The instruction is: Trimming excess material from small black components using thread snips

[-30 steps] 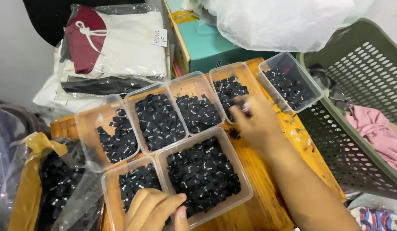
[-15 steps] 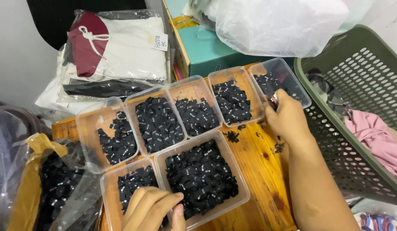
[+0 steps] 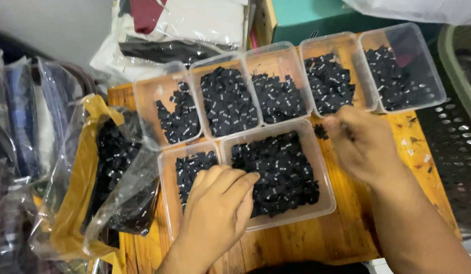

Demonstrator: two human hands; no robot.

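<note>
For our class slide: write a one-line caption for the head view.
Two hands sort small black tags among clear plastic tubs on a wooden table.

Small black labels (image 3: 276,170) with pale marks fill seven clear plastic tubs on the wooden counter (image 3: 306,241). Five tubs stand in a back row, touching side by side, from the leftmost tub (image 3: 144,96) to the rightmost tub (image 3: 423,61). Two stand in front: a small tub (image 3: 167,203) and, just beside it, a large tub (image 3: 324,200). At the left edge a crumpled clear bag (image 3: 128,203) with a yellow liner holds more black labels. Behind the row lie clear packets of folded cloth (image 3: 195,23), white, dark red and black, and a teal box (image 3: 321,18) with a yellow edge.
</note>
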